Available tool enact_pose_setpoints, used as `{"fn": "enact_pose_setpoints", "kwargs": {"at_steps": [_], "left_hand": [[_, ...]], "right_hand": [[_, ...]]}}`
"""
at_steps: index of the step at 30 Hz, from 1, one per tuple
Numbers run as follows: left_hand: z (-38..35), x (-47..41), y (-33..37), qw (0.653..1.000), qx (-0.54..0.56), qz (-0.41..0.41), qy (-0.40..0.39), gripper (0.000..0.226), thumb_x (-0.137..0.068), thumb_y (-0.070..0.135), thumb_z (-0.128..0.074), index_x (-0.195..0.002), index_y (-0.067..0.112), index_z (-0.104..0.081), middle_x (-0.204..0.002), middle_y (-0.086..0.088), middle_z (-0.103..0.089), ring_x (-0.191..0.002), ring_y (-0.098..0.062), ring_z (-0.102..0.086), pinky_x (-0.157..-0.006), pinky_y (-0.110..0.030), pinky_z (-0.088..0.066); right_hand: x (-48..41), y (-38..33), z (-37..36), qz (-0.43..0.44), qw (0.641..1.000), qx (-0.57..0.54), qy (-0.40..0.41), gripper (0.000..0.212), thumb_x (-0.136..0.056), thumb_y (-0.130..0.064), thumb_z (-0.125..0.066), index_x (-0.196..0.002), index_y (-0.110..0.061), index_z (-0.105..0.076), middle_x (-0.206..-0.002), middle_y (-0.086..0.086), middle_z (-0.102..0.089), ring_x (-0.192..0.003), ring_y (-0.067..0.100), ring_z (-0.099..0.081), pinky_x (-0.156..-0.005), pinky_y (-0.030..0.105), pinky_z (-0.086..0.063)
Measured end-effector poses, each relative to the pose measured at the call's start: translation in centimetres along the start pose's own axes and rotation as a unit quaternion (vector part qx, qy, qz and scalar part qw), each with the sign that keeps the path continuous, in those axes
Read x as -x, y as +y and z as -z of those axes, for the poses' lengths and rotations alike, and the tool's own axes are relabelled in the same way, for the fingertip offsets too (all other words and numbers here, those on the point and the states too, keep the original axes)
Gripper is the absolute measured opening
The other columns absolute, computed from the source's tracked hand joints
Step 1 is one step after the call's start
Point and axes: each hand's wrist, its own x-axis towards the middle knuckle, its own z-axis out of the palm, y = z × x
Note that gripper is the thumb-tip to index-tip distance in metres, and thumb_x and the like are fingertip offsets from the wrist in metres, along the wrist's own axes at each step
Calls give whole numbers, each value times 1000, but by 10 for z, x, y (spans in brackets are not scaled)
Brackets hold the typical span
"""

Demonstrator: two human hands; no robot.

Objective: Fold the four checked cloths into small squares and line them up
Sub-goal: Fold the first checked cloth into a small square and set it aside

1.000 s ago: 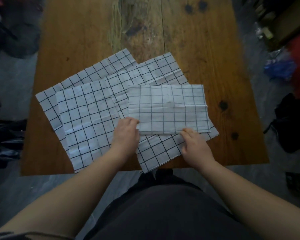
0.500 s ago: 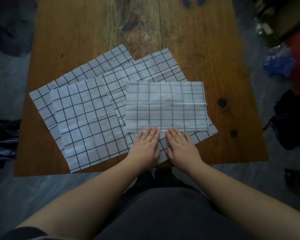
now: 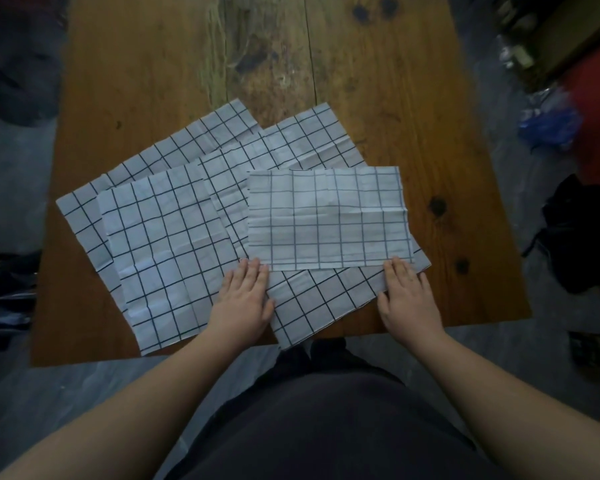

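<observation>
A worn wooden table (image 3: pixel 395 98) fills the head view, its top stained and scuffed and its far end cut off by the frame. The floor around it is dim and blurred. To the right of the folded cloth (image 3: pixel 326 220), off the table, lie a blue crumpled thing (image 3: pixel 548 126) and a dark bundle (image 3: pixel 582 237); what they are cannot be made out.

The folded cloth is a doubled rectangle with faint grid lines. It lies on top of a flat checked cloth (image 3: pixel 312 299) set at an angle. That cloth shows only beyond the folded cloth's far edge and nearer than its near edge, where one corner hangs past the table's edge. Left of the folded cloth lies another open cloth (image 3: pixel 167 251), overlapping the angled one. A fourth cloth (image 3: pixel 174 147) is mostly hidden beneath these, with only its far strip and left edge showing.

The left hand (image 3: pixel 243 299) lies flat with its fingers straight and together, fingertips at the folded cloth's near-left corner. The right hand (image 3: pixel 407 296) lies flat in the same way, fingertips on the near-right corner. Neither hand clasps anything. Both palms rest on the angled cloth, the two hands well apart. Whether the left fingertips press on the folded edge or stop just short of it is hard to tell. Both forearms and a dark garment fill the bottom of the view.
</observation>
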Motion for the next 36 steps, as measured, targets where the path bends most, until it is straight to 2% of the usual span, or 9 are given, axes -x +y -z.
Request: {"fn": "enact_pose_setpoints", "kwargs": {"at_steps": [4, 9, 11, 16, 22, 27, 30, 33, 36], "left_hand": [[7, -7, 24, 999, -1, -44, 6, 70, -106, 46, -27, -160, 18, 6, -168, -6, 14, -153, -22, 20, -123, -40, 14], [5, -30, 64, 993, -14, -115, -8, 70, -105, 46, -28, -161, 16, 1, -169, -7, 9, -155, -23, 13, -126, -43, 6], [2, -34, 71, 993, -15, -118, -25, 70, -104, 46, -29, -161, 16, 0, -169, -6, 7, -155, -22, 12, -125, -42, 7], [-2, -31, 58, 992, -30, -123, -23, 68, -105, 45, -28, -160, 21, 3, -169, -1, 9, -155, -19, 13, -125, -41, 7], [-5, -13, 18, 994, -12, -106, -2, 66, -105, 41, -28, -161, 23, 2, -169, 1, 8, -154, -16, 14, -122, -35, 14], [-2, -4, -2, 997, 7, -71, 2, 67, -106, 41, -30, -161, 20, 1, -168, -1, 7, -154, -17, 12, -121, -32, 12], [1, -2, -3, 998, 19, -67, 12, 67, -105, 39, -35, -161, 17, -7, -169, -3, -1, -156, -19, 5, -121, -32, 8], [5, -5, 2, 998, 26, -53, 35, 63, -103, 36, -42, -159, 15, -23, -167, -5, -18, -155, -23, -8, -127, -39, -6], [17, -17, 13, 995, 33, -58, 78, 52, -98, 27, -54, -147, 13, -46, -155, -8, -43, -146, -28, -33, -122, -42, -26]], "right_hand": [[-1, -31, 5, 44, 999, -17, -7, 65, -105, -39, -30, -162, -20, -5, -170, 3, -1, -156, 19, 4, -126, 43, 1], [-8, -74, 2, 111, 993, -3, -33, 66, -105, -42, -31, -162, -24, -3, -170, 0, 2, -156, 16, 6, -127, 45, 0], [-12, -78, -1, 110, 993, 11, -40, 66, -104, -44, -28, -162, -24, -3, -170, -1, 2, -156, 16, 5, -126, 46, 1], [-10, -63, -3, 106, 994, 8, -27, 71, -94, -47, -8, -162, -26, -7, -170, -2, -1, -157, 16, 3, -126, 48, -1], [-5, -21, 0, 39, 999, -2, -18, 61, -106, -41, -25, -162, -30, -2, -170, -3, 3, -156, 18, 8, -126, 48, -4], [-3, 5, 5, -9, 1000, -25, 4, 60, -105, -37, -30, -161, -26, -13, -170, 0, -10, -156, 18, -4, -126, 47, -7], [-4, 8, 11, -19, 998, -59, 18, 57, -104, -34, -36, -158, -23, -26, -168, 0, -20, -155, 17, -14, -125, 48, -11], [-11, 5, 17, -32, 994, -88, 53, 48, -102, -31, -43, -149, -19, -42, -159, 2, -37, -148, 20, -30, -122, 49, -22], [-23, 1, 26, -52, 982, -144, 106, 37, -99, -24, -51, -136, -18, -52, -139, 1, -53, -132, 21, -46, -111, 44, -36]]}}
